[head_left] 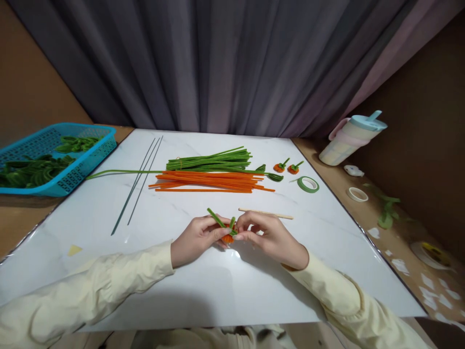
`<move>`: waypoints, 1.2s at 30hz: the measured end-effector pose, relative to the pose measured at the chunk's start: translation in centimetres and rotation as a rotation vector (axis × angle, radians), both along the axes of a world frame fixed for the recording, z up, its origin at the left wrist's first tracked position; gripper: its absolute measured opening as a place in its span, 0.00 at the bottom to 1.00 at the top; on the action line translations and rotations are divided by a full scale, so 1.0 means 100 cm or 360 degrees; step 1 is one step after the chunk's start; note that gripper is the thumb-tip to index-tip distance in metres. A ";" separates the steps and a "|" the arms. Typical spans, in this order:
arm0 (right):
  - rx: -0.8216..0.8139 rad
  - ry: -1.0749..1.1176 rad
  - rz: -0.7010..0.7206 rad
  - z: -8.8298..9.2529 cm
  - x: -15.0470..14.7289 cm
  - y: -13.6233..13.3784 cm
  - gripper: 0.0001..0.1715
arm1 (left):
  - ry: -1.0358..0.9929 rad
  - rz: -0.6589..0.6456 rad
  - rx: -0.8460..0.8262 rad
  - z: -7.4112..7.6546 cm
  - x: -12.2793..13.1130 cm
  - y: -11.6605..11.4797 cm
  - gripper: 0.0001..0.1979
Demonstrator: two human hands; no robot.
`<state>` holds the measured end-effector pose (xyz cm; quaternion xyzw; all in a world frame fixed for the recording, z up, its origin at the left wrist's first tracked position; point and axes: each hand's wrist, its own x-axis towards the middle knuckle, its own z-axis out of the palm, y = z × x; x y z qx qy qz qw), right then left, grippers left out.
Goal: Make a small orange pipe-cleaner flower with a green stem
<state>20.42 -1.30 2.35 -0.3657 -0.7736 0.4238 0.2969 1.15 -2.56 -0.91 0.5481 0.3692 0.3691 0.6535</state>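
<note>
Between my hands, just above the white board, is a small orange pipe-cleaner pumpkin (228, 239) with green pipe-cleaner pieces on top. My left hand (198, 238) grips its left side, fingers closed around it, and a green stem sticks up past the thumb. My right hand (267, 235) pinches at the green piece on the right side of the pumpkin. Fingers partly hide the pumpkin. Behind my right hand lies a thin wooden stick (279, 214). Farther back are a bundle of orange pipe cleaners (210, 182) and a bundle of green pipe cleaners (214, 160).
Two finished-looking small pumpkins (279, 167) sit at the back right by a roll of green tape (308, 184). Thin dark wires (140, 179) lie at left. A blue basket (87, 167) holds green leaf shapes. A tumbler (348, 140) and paper scraps (400, 265) are at right.
</note>
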 end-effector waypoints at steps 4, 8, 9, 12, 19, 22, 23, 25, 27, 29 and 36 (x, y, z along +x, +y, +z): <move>0.0238 -0.0006 0.0075 -0.001 -0.001 -0.001 0.07 | 0.0038 0.0056 0.0033 0.001 0.000 0.000 0.15; 0.0228 -0.0027 0.0007 -0.003 -0.003 -0.003 0.07 | 0.0062 0.0079 0.0054 0.001 0.000 0.000 0.17; 0.0220 -0.0037 -0.0015 -0.003 -0.003 -0.003 0.07 | 0.0064 0.0068 0.0063 0.001 0.000 0.000 0.17; 0.0257 -0.0074 -0.0058 -0.003 -0.003 -0.004 0.07 | 0.0049 0.0030 0.0107 0.001 -0.001 -0.001 0.16; 0.0660 -0.0077 0.0019 -0.012 0.002 -0.002 0.06 | -0.0214 -0.0111 0.0069 0.001 -0.007 -0.001 0.19; 0.0701 -0.0069 0.0093 -0.013 0.005 0.001 0.05 | -0.0198 -0.0064 0.0042 0.003 -0.006 0.000 0.18; 0.0677 -0.0073 0.0119 -0.012 0.006 0.002 0.05 | -0.0149 -0.0030 0.0065 0.004 -0.005 0.000 0.17; 0.0607 -0.0088 0.0164 -0.010 0.008 0.003 0.05 | -0.0052 0.0039 0.0113 0.004 -0.003 0.000 0.15; 0.0549 -0.0097 0.0187 -0.008 0.009 0.004 0.06 | -0.0017 0.0060 0.0081 0.003 -0.002 0.000 0.15; 0.0502 -0.0098 0.0198 -0.005 0.009 0.005 0.06 | -0.0047 0.0024 -0.0042 0.002 -0.002 0.001 0.16; 0.0429 -0.0334 -0.0084 0.002 0.027 0.021 0.06 | -0.0139 -0.0033 -0.0391 0.004 -0.003 0.005 0.24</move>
